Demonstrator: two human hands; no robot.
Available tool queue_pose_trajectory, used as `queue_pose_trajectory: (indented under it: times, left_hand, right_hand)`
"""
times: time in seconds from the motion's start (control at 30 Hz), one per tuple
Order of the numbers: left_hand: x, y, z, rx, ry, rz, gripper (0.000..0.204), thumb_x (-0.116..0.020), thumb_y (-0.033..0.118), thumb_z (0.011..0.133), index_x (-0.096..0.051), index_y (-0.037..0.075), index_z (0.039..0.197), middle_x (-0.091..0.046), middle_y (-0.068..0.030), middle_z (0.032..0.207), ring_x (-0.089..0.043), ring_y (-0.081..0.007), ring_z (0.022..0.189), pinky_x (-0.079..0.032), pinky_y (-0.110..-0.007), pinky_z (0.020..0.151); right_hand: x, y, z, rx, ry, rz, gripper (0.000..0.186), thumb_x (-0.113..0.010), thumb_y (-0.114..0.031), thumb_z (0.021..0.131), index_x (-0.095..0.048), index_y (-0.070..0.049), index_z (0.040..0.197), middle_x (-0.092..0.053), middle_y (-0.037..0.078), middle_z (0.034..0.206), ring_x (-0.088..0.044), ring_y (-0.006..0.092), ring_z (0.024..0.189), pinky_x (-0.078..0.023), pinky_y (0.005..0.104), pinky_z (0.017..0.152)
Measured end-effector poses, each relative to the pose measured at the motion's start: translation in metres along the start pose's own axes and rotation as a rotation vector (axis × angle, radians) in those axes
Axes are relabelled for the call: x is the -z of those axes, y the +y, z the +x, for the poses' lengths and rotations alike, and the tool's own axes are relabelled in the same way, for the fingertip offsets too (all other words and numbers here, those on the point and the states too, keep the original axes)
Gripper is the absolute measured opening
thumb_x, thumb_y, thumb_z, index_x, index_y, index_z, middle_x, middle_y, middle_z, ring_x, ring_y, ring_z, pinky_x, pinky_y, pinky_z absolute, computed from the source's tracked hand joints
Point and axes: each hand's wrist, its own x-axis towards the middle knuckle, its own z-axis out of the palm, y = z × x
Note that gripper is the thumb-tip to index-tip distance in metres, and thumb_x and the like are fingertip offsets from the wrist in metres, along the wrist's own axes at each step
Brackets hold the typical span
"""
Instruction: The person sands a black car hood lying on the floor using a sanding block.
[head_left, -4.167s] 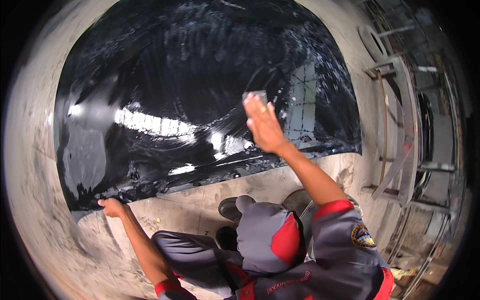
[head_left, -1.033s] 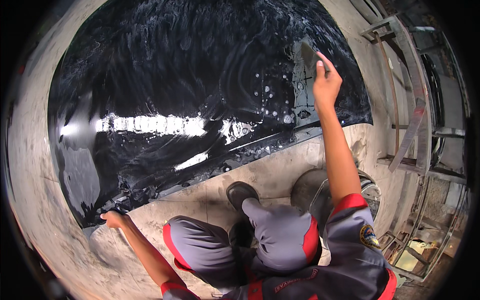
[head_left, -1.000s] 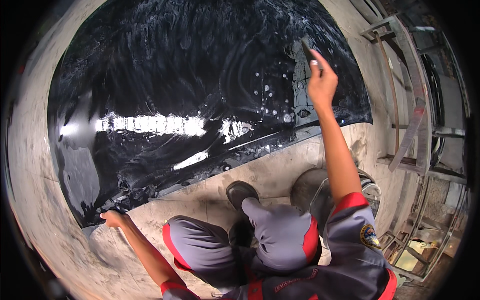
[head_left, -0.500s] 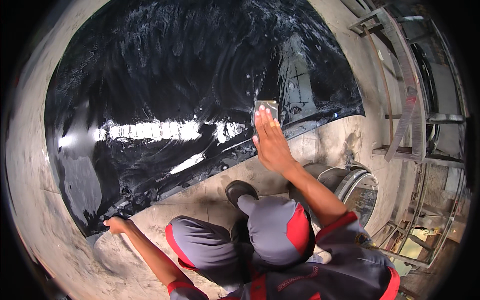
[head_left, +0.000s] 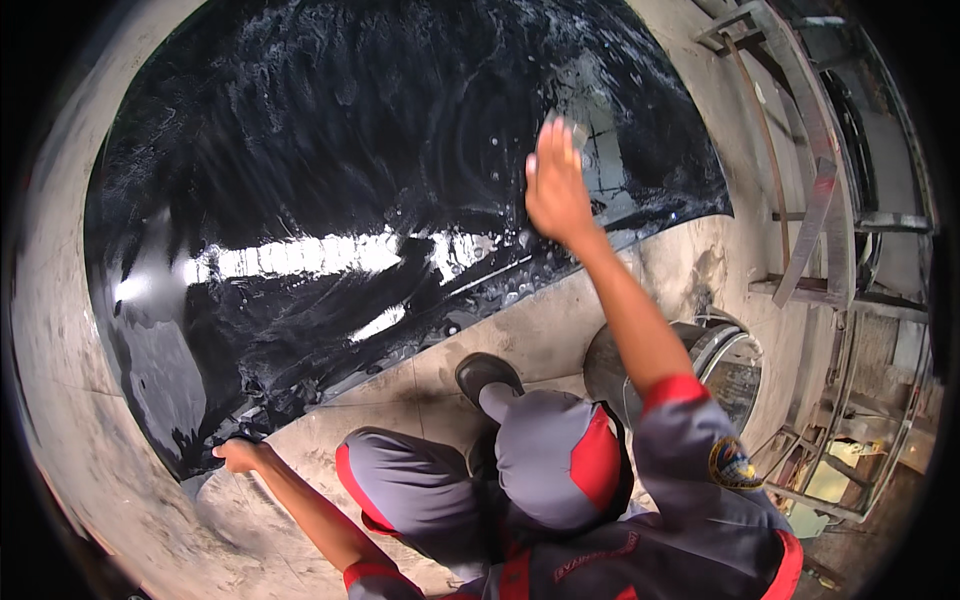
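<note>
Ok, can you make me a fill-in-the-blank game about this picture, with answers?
The bare left hand is at the lower ____ corner of the wet, shiny black panel.
The bare hand over the small, flat, greyish pad is the person's ____ one.
The short grey sleeve on that arm ends in a cuff coloured ____.
The dark, round container is on the picture's ____ side.

Missing words: left; right; red; right.

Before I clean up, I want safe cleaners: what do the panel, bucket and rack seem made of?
Panel: wet, glossy black coating, judging by the bright reflections; the base could be metal or plastic.
Bucket: possibly plastic or rubber, its wall smooth and dark.
Rack: probably metal, with slim, dull grey, scuffed bars.
</note>
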Motion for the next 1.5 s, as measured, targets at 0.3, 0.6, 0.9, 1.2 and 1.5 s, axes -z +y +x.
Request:
queue_pose_trajectory:
  times: [0.3, 0.6, 0.9, 1.2, 1.5]
  left_hand:
    - [0.005, -0.006, 0.025, 0.002, -0.01, -0.079, 0.074, -0.047, 0.037, 0.102, -0.047, -0.036, 0.108, -0.058, -0.0449, 0.114, -0.066, -0.0485, 0.097, -0.061, -0.049, 0.081]
    - [0.016, 0.011, 0.004, -0.018, 0.053, 0.05, 0.074, -0.047, 0.038, 0.101, -0.049, -0.036, 0.107, -0.057, -0.0472, 0.114, -0.064, -0.0514, 0.101, -0.056, -0.053, 0.089]
    - [0.0, -0.014, 0.025, -0.062, 0.036, 0.073, 0.07, -0.047, 0.036, 0.101, -0.05, -0.034, 0.109, -0.057, -0.0453, 0.117, -0.064, -0.0496, 0.106, -0.054, -0.05, 0.092]
    - [-0.008, -0.016, -0.001, -0.015, -0.012, 0.029, 0.071, -0.045, 0.037, 0.102, -0.05, -0.034, 0.108, -0.057, -0.0465, 0.116, -0.063, -0.0509, 0.105, -0.052, -0.052, 0.093]
    - [0.001, -0.004, 0.007, -0.031, 0.023, 0.035, 0.073, -0.045, 0.038, 0.102, -0.051, -0.034, 0.106, -0.058, -0.0466, 0.114, -0.063, -0.0519, 0.105, -0.052, -0.052, 0.094]
  right_hand:
    - [-0.001, -0.029, -0.037, 0.036, -0.089, 0.045, 0.059, -0.037, -0.021, 0.104, -0.022, 0.011, 0.152, -0.02, 0.034, 0.159, -0.021, 0.0493, 0.148, -0.024, 0.0561, 0.119]
    - [-0.004, -0.052, -0.075, 0.046, -0.18, 0.021, 0.064, -0.045, -0.018, 0.101, -0.022, 0.013, 0.151, -0.02, 0.036, 0.158, -0.024, 0.0495, 0.147, -0.024, 0.056, 0.118]
    - [-0.02, -0.006, 0.007, 0.033, -0.02, -0.07, 0.057, -0.038, -0.019, 0.103, -0.027, 0.013, 0.149, -0.027, 0.035, 0.155, -0.028, 0.0485, 0.145, -0.027, 0.056, 0.117]
    - [-0.022, 0.008, 0.071, 0.0, -0.017, -0.014, 0.057, -0.039, -0.024, 0.104, -0.032, 0.011, 0.148, -0.03, 0.032, 0.156, -0.028, 0.0449, 0.147, -0.026, 0.0532, 0.119]
    - [-0.006, -0.014, 0.02, 0.164, -0.086, 0.101, 0.058, -0.036, -0.023, 0.105, -0.023, 0.003, 0.155, -0.022, 0.028, 0.161, -0.024, 0.0435, 0.149, -0.023, 0.055, 0.119]
